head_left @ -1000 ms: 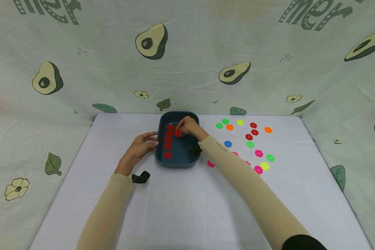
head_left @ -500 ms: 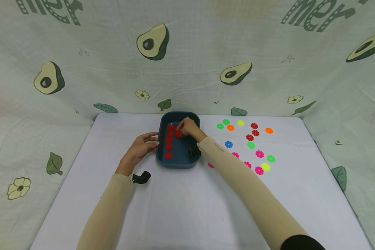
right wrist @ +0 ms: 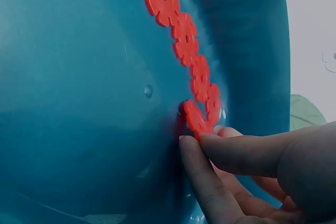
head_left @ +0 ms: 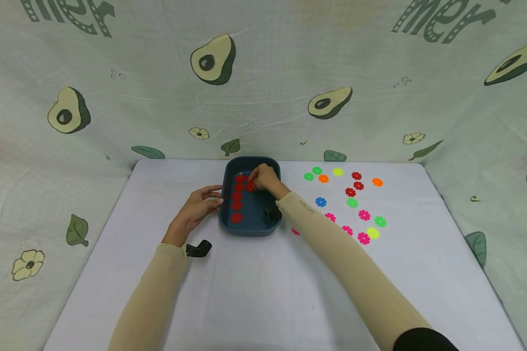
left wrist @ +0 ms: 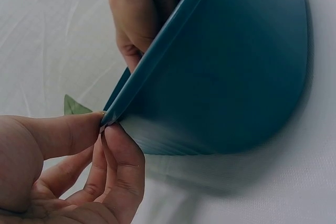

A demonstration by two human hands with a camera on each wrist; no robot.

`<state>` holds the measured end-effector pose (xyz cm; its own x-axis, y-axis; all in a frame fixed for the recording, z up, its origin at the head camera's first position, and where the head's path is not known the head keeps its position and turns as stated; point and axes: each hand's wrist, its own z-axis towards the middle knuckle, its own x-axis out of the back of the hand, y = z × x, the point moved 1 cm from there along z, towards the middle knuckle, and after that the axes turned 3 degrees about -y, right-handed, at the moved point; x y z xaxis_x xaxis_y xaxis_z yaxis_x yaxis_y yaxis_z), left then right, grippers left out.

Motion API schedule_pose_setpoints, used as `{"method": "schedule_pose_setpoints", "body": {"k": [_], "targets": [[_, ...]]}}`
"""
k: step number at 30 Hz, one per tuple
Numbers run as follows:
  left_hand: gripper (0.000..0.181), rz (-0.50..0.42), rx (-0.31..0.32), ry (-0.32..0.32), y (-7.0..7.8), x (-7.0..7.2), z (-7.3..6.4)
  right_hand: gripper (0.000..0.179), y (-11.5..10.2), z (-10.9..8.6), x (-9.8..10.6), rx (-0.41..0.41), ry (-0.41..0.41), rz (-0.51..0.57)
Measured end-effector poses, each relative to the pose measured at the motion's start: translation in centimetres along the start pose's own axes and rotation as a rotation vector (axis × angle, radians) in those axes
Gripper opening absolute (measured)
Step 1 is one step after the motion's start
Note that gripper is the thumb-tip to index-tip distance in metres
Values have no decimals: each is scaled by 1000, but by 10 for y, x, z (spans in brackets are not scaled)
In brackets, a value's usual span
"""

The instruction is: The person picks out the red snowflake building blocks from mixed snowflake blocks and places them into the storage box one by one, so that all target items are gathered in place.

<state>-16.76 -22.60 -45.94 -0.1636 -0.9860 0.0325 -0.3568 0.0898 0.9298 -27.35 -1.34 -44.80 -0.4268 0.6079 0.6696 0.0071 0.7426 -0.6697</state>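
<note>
Left hand [head_left: 198,209] is pinching the left rim of the blue tray [head_left: 251,233], thumb and fingertips meeting at the edge. Right hand [head_left: 265,178] is reaching inside, thumb and fingertips clamping on a red disc [right wrist: 194,116] in the tray's far left part. That disc is tilting, right beside the end of the red row [head_left: 236,218]; can't tell if it's touching the tray floor. Row is running near to far along the tray's left side. Tray is sitting at the far side of the white table [head_left: 254,292]. Loose discs are lying to its right: dark red discs [head_left: 358,185], a blue disc [head_left: 320,202], pink discs [head_left: 364,215], plus green, orange and yellow ones. Right sleeve [head_left: 347,253] is passing over this area, partly covering a pink one. Avocado-print cloth [head_left: 263,122] is hanging behind.
</note>
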Motion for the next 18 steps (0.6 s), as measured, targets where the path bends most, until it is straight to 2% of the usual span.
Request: {"method": "schedule_pose_setpoints", "body": {"k": [8, 15, 18], "targets": [[57, -1, -4, -14, 2, -2, 0, 22, 0, -9, 5, 37, 13, -13], [58, -4, 2, -20, 3, -1, -1, 24, -4, -15, 12, 62, -6, -89], [58, 0, 2, -18, 1, 1, -1, 26, -5, -22, 19, 110, -23, -88]]}}
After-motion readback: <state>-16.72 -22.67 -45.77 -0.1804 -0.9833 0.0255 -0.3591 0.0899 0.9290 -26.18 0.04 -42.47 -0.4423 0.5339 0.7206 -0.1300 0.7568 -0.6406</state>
